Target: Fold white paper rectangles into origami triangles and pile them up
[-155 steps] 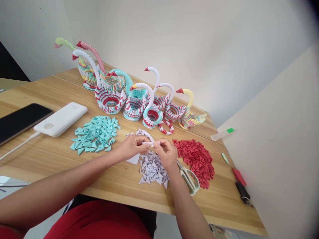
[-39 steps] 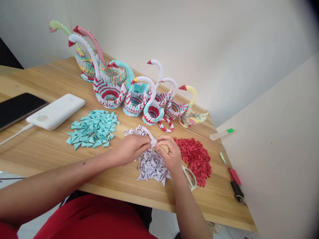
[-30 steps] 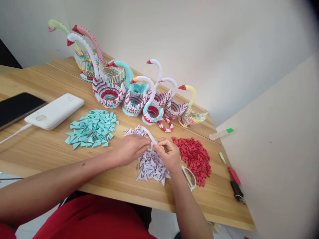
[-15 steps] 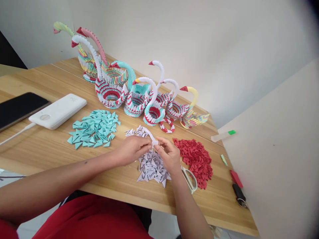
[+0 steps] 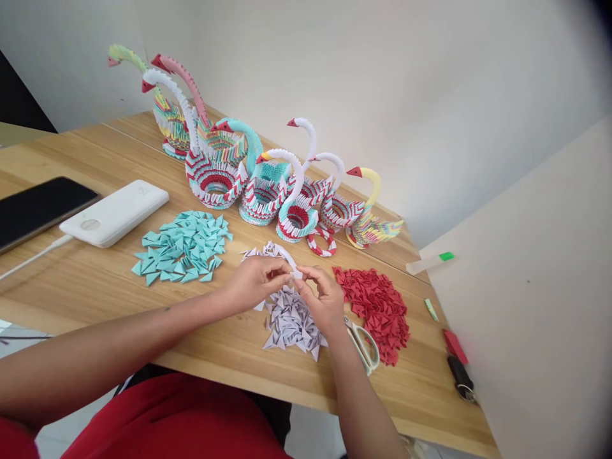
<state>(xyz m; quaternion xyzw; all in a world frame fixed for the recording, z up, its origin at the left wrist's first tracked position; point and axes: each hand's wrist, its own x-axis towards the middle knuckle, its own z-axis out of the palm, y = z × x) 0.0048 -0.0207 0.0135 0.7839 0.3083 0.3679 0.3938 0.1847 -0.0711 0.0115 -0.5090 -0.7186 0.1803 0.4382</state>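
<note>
Between my two hands, above a pile of white folded paper triangles (image 5: 294,322), is a small white curved chain of folded paper (image 5: 288,256). My left hand (image 5: 258,280) is closed, pinching the chain's near end between thumb and fingers. From the other side, my right hand (image 5: 322,296) pinches a white paper piece (image 5: 297,275) at that same end. Fingertips of both hands nearly meet there and partly cover the piece. More white triangles (image 5: 253,253) lie behind my left hand.
Turquoise triangles (image 5: 184,248) are heaped at left, red ones (image 5: 377,312) at right. Scissors (image 5: 366,347) lie beside my right forearm. Several paper swans (image 5: 217,182) and a red-white ring (image 5: 321,243) stand behind. A white power bank (image 5: 117,213) and a phone (image 5: 43,207) lie left.
My fingers have closed in around the white piece, so less of it shows. My left hand's fingers have shifted slightly up. The view has moved a little; the piles look the same.
</note>
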